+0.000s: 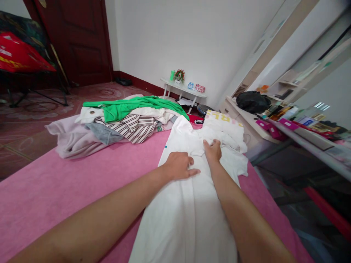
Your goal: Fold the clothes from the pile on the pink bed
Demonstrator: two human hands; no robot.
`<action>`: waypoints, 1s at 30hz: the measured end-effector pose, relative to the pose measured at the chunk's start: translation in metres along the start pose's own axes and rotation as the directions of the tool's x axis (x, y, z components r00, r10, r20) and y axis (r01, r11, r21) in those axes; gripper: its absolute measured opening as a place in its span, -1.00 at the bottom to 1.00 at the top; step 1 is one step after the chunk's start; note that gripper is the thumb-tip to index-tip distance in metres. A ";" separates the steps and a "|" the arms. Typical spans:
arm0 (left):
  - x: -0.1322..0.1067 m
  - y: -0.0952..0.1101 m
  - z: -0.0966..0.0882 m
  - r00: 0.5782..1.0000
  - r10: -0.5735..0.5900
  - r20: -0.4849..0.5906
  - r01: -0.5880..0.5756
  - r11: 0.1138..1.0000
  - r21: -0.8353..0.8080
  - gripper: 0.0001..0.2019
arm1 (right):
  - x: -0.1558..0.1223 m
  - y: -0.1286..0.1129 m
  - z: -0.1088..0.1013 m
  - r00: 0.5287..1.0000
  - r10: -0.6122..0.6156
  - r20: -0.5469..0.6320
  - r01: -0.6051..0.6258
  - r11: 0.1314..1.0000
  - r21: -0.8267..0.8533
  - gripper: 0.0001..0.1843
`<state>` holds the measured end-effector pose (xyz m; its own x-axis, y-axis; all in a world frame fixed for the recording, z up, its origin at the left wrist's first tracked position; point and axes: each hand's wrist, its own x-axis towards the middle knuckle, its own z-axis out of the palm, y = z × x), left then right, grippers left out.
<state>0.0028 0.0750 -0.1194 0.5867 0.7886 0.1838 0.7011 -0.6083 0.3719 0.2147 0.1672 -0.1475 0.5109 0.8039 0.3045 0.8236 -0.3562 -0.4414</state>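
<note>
A white short-sleeved shirt (181,204) lies lengthwise on the pink bed cover (109,186), its near end running down toward me. My left hand (181,166) rests on the middle of the shirt, thumb and fingers apart, with no cloth visibly caught between them. Higher up and to the right, my right hand (214,150) has its fingers bent into the shirt's bunched cloth near the sleeve; its fingertips are partly hidden. Just beyond it sits a folded white garment with yellow letters (223,124).
Left of the shirt is a clothes heap, with a green garment (123,107), a striped one (137,126) and a pale pink one (76,140). A cluttered dressing table (252,126) stands right. Behind are a small white shelf (183,87) and a dark red door (79,40).
</note>
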 end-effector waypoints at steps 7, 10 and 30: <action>-0.004 0.035 -0.007 0.972 -0.188 0.138 0.164 0.972 0.170 -0.69 | -0.006 -0.001 0.002 0.954 -0.298 0.037 0.294 0.952 0.079 -0.50; -0.004 0.036 -0.003 0.977 -0.152 0.152 0.128 0.979 0.158 -0.75 | -0.003 0.002 0.003 0.930 -0.369 0.003 0.366 0.924 0.113 -0.60; -0.148 0.024 -0.054 0.916 0.175 0.360 -0.004 0.903 -0.429 -0.89 | -0.003 0.010 0.008 0.967 -0.248 0.064 0.242 0.965 0.097 -0.55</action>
<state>-0.0888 -0.0520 -0.0888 0.8063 0.5840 -0.0939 0.4571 -0.5144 0.7256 0.2195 0.1644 -0.1597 0.2733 0.8961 0.3497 0.8948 -0.1034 -0.4344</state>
